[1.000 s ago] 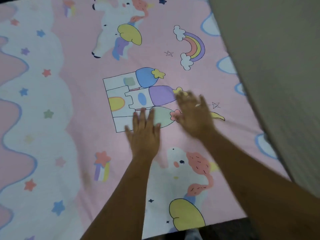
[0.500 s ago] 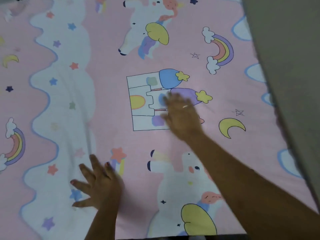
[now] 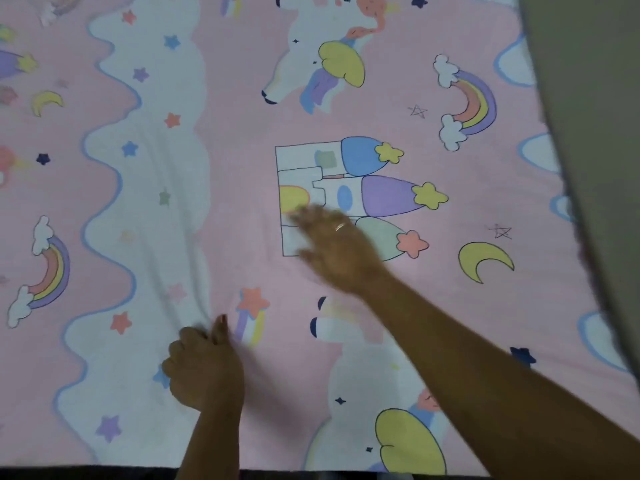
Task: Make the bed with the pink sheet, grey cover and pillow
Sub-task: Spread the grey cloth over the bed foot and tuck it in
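The pink sheet [image 3: 235, 188], printed with unicorns, rainbows, stars and a castle, lies spread over the bed and fills the view. My left hand [image 3: 204, 365] is near the front edge with its fingers curled and thumb up, pinching the sheet; faint creases run from it up the white wavy band. My right hand [image 3: 332, 244] lies flat with spread fingers on the castle print, blurred by motion, a ring on one finger. The grey cover and the pillow are out of view.
A plain beige wall [image 3: 588, 98] runs down the right side, right against the sheet's edge. A dark strip [image 3: 104, 474] shows below the sheet's front edge at the bottom of the view.
My left hand slid from beside the right hand to the lower left and curled its fingers on the sheet. My right hand swept leftwards across the castle print. The view shifted left.
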A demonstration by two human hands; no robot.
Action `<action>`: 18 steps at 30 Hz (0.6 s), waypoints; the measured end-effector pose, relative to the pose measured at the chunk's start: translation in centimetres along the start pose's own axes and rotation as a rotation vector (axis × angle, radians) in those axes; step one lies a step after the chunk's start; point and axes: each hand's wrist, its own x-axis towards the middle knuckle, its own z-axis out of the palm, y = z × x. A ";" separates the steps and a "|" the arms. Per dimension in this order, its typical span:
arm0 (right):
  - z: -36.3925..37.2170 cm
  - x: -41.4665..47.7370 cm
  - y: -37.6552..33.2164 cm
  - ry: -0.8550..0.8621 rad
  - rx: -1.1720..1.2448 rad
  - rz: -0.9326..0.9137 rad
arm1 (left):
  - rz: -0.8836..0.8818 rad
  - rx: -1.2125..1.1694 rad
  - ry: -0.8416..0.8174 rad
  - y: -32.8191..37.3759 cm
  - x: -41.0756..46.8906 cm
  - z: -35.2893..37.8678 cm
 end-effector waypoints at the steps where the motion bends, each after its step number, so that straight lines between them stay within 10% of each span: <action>1: -0.2 0.2 1.7 0.040 -0.074 0.125 | -0.002 0.023 -0.019 -0.3 0.0 0.0; 5: 0.6 -0.3 2.1 -0.049 -0.226 0.357 | 0.021 0.098 -0.078 -0.5 0.0 -0.1; 18: 5.5 -4.3 -12.2 -0.157 -0.001 -0.226 | 0.088 0.057 -0.008 -6.1 0.0 -2.5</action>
